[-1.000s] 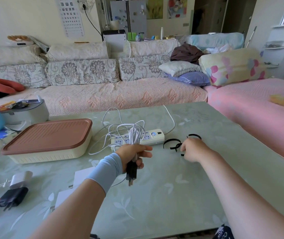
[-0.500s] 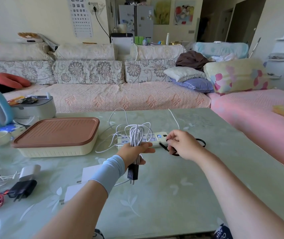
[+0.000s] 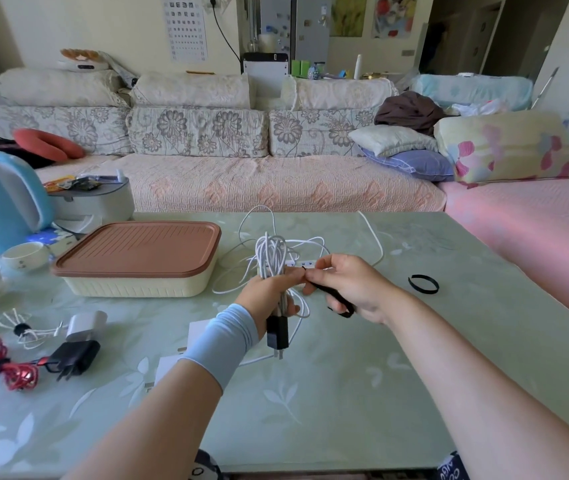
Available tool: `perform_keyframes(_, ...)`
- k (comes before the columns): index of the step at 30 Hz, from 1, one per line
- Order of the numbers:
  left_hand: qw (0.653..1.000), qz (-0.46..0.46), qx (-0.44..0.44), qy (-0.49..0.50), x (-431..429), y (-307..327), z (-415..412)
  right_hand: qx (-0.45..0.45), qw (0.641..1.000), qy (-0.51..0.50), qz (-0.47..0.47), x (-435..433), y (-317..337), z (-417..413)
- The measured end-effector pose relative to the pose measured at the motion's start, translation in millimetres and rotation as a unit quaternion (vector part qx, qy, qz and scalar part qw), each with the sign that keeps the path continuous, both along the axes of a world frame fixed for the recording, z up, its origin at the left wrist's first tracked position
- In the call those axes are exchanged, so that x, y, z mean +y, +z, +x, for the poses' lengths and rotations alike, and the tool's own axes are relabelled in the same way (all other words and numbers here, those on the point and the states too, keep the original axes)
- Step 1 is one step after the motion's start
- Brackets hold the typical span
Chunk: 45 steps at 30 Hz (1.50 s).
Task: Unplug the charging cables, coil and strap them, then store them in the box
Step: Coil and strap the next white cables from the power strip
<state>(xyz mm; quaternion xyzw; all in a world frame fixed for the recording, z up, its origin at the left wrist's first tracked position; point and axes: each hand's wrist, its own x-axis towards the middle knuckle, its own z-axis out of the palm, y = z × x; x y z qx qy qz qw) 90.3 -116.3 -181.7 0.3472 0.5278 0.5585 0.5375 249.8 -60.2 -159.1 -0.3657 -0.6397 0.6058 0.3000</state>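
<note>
Tabletop [image 3: 345, 393]: carries the items below.
Box [image 3: 137, 285]: lidded, on your left.
Your left hand [image 3: 265, 292]: curled round the coiled cable [image 3: 271, 254], above the tabletop.
Your right hand [image 3: 349, 285]: pinches a strap [image 3: 323, 288] beside the coil.
Spare strap [image 3: 423, 284]: lies further right.

left hand [image 3: 269, 292]: bare. Light-blue stretch wrist sleeve [image 3: 220, 341] behind it, a snug plain tube running from the heel of the palm partway down the forearm, with a few creases at the hand end. Rest of that forearm is bare.
right hand [image 3: 352, 285]: bare, forearm bare to the frame edge.
Bottom edge: dark fabric patch [image 3: 203, 471] under the left arm, white print on it. Dark-blue patch [image 3: 451, 466] under the right arm, white block lettering, cropped, unreadable.
</note>
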Motion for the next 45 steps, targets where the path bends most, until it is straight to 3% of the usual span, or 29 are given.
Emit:
perform_keyframes(6, 0.997, -0.019, -0.057, 0.051, -2.2, 5.1, -14.4, -0.083, 0.996, 0.042, 0.002, -2.2, -2.7, -4.2)
perform_keyframes(11, 0.994, -0.048, -0.076, -0.058, -14.3, 10.5, -16.7, -0.090, 0.986, -0.103, 0.091, 1.5, -1.1, -3.0)
perform_keyframes(15, 0.986, -0.080, 0.011, -0.148, -24.4, 12.9, -7.6, -0.082, 0.974, -0.143, 0.156, -6.5, 3.8, -14.1)
perform_keyframes(18, 0.974, -0.064, 0.045, -0.214, -30.7, 14.6, 8.6, -0.033, 0.985, -0.134, 0.104, -21.5, 16.5, -24.2)
perform_keyframes(22, 0.958, -0.047, 0.083, -0.271, -33.1, 15.6, 19.1, -0.122, 0.974, -0.098, 0.163, -35.5, 20.7, -24.2)
perform_keyframes(28, 0.972, -0.059, 0.119, -0.195, -27.3, 10.0, 20.9, -0.144, 0.969, -0.114, 0.165, -28.8, 14.9, -17.7)
perform_keyframes(33, 0.944, -0.026, 0.313, -0.098, -19.2, 7.5, 24.0, -0.162, 0.959, -0.154, 0.173, -25.1, 7.6, -23.8)
perform_keyframes(35, 0.955, -0.021, 0.284, -0.085, -16.9, 4.7, 25.9, -0.154, 0.958, -0.166, 0.176, -24.1, 7.9, -26.2)
perform_keyframes(38, 0.963, -0.043, 0.225, -0.143, -16.7, 3.9, 25.8, -0.156, 0.958, -0.161, 0.176, -26.2, 6.7, -25.4)
perform_keyframes(41, 0.947, -0.063, 0.265, -0.169, -17.0, 2.1, 22.9, -0.168, 0.964, -0.135, 0.155, -27.0, 3.3, -24.2)
perform_keyframes(45, 0.947, -0.096, 0.286, -0.110, -14.5, 0.3, 17.7, -0.174, 0.973, -0.134, 0.076, -12.9, 0.7, -16.1)
